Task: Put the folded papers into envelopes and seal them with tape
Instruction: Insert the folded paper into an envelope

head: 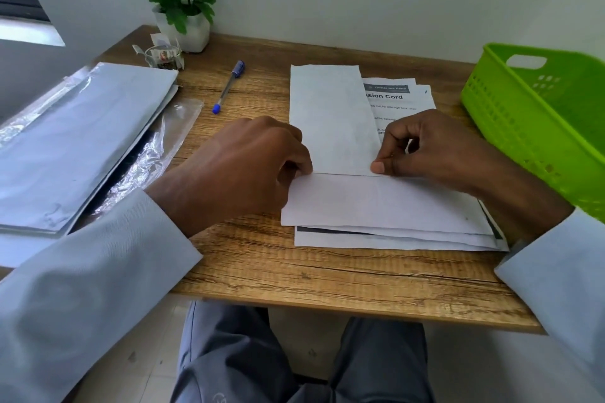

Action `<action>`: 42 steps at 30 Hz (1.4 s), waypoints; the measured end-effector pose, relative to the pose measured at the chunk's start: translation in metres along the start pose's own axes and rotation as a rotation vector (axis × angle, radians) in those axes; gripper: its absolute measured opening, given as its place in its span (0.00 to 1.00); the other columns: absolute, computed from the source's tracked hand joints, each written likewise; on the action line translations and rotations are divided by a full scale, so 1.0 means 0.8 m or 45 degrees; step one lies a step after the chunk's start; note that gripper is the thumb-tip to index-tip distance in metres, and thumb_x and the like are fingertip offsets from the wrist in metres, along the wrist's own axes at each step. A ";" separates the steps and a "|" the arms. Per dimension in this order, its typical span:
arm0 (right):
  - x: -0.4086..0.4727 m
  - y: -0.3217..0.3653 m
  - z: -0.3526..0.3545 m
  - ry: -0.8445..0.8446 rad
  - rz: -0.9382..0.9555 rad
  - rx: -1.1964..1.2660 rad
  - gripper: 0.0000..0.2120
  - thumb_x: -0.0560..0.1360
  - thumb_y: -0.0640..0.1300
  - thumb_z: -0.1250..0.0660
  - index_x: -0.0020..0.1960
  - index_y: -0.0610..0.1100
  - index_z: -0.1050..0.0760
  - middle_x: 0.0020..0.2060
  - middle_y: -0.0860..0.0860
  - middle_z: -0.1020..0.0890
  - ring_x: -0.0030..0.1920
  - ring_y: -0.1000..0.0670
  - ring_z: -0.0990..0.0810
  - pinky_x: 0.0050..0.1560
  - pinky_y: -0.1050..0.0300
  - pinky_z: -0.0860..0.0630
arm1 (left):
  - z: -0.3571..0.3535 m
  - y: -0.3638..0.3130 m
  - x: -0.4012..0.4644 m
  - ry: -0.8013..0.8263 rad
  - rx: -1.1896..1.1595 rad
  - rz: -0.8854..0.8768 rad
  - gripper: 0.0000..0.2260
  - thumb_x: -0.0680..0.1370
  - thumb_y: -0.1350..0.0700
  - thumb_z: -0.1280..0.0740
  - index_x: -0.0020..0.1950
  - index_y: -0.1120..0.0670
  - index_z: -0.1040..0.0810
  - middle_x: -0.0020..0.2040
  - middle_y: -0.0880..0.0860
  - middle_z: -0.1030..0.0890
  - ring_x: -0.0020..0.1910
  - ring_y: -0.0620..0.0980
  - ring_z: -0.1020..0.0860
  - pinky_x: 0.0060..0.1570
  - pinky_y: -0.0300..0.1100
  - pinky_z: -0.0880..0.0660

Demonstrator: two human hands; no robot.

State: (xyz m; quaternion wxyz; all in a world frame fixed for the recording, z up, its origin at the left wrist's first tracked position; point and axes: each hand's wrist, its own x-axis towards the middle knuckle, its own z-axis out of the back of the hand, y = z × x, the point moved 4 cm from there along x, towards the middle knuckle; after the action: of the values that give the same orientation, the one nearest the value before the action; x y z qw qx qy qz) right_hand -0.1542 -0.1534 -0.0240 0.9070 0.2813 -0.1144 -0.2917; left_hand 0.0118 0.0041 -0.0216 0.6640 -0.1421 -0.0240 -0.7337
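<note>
Folded paper, a white sheet doubled over, lies on the stack of printed sheets at the middle of the wooden counter, its upper flap reaching away from the person and its crease running between the two hands. Beside the flap a printed sheet shows; its bold heading reads "sion Cord", the start hidden under the flap, and a dark banner above it reads something like "Hand", too small to be sure of the rest. The lines of small print below cannot be read.

The left hand rests on the counter at the left end of the crease, its fingers curled nearly closed and pinching the paper's edge. The right hand sits at the right end, its fingers bent close together, the thumb tip pressed flat on the crease.

A blue-capped pen lies farther back. At the left edge of the counter lies a pile of pale envelopes in clear plastic wrapping, and behind it a roll of clear tape stands near a white pot of flowers. A green plastic basket stands at the right.
</note>
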 end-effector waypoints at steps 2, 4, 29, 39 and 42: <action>-0.002 -0.001 0.003 0.034 0.000 0.006 0.06 0.67 0.47 0.21 0.37 0.48 0.18 0.36 0.49 0.17 0.35 0.55 0.23 0.41 0.55 0.27 | 0.000 0.003 0.000 0.001 0.000 0.008 0.13 0.74 0.59 0.31 0.56 0.47 0.17 0.50 0.44 0.18 0.47 0.45 0.22 0.43 0.41 0.23; -0.002 0.000 0.005 0.053 0.000 -0.044 0.06 0.67 0.47 0.21 0.37 0.48 0.18 0.35 0.51 0.17 0.35 0.55 0.23 0.41 0.54 0.26 | 0.000 0.009 0.002 0.007 -0.025 0.038 0.11 0.75 0.57 0.30 0.56 0.46 0.17 0.45 0.41 0.20 0.41 0.40 0.24 0.38 0.33 0.30; -0.037 0.082 0.019 -0.650 0.548 -0.319 0.12 0.77 0.58 0.38 0.48 0.52 0.21 0.41 0.55 0.17 0.38 0.47 0.17 0.34 0.50 0.23 | 0.091 -0.049 0.030 -0.776 0.260 -0.172 0.06 0.77 0.55 0.32 0.52 0.54 0.20 0.47 0.50 0.19 0.44 0.49 0.25 0.36 0.38 0.36; -0.036 0.121 0.031 -0.537 0.414 0.380 0.11 0.69 0.64 0.29 0.39 0.58 0.18 0.29 0.57 0.17 0.27 0.60 0.20 0.27 0.71 0.29 | 0.161 -0.044 0.097 -0.639 0.061 -0.159 0.11 0.78 0.42 0.38 0.49 0.47 0.21 0.40 0.42 0.21 0.38 0.41 0.27 0.34 0.35 0.33; -0.019 0.099 0.018 -0.360 0.257 0.737 0.08 0.71 0.52 0.28 0.43 0.49 0.14 0.34 0.49 0.13 0.32 0.55 0.17 0.30 0.64 0.24 | 0.134 -0.022 0.111 -0.448 -0.186 -0.123 0.10 0.78 0.46 0.34 0.48 0.51 0.20 0.37 0.42 0.24 0.35 0.39 0.27 0.36 0.38 0.33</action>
State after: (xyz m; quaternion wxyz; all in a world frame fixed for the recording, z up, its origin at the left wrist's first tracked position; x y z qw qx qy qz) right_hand -0.1351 -0.0973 0.0325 0.7890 0.4711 -0.3446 -0.1920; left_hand 0.0068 -0.0554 0.1053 0.6013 -0.3147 -0.0931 -0.7285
